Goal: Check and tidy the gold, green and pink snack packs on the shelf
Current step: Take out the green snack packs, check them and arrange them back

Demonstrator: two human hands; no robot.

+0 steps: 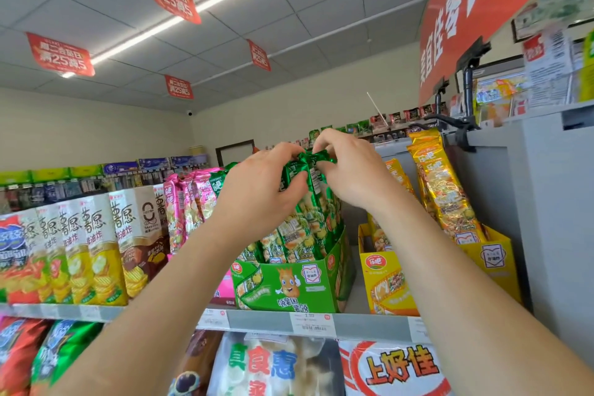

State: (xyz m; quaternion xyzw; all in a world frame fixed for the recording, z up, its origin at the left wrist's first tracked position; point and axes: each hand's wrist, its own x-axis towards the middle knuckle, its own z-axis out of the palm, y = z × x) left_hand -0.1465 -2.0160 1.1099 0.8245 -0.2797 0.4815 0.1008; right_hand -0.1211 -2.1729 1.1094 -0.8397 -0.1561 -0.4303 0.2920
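Tall green snack packs (302,228) stand upright in a green display box (289,286) on the top shelf. My left hand (257,183) grips the upper part of the green packs from the left. My right hand (350,170) pinches their crinkled top edges from the right. Pink snack packs (188,202) stand just left of the green box, partly hidden by my left forearm. Gold snack packs (443,190) lean in a yellow display box (491,257) to the right.
Cream and yellow chip boxes (93,247) fill the shelf's left end. The shelf edge (257,320) carries price labels (313,323). Large snack bags (395,366) hang on the level below. A grey cabinet side (553,202) and a red banner (475,0) close off the right.
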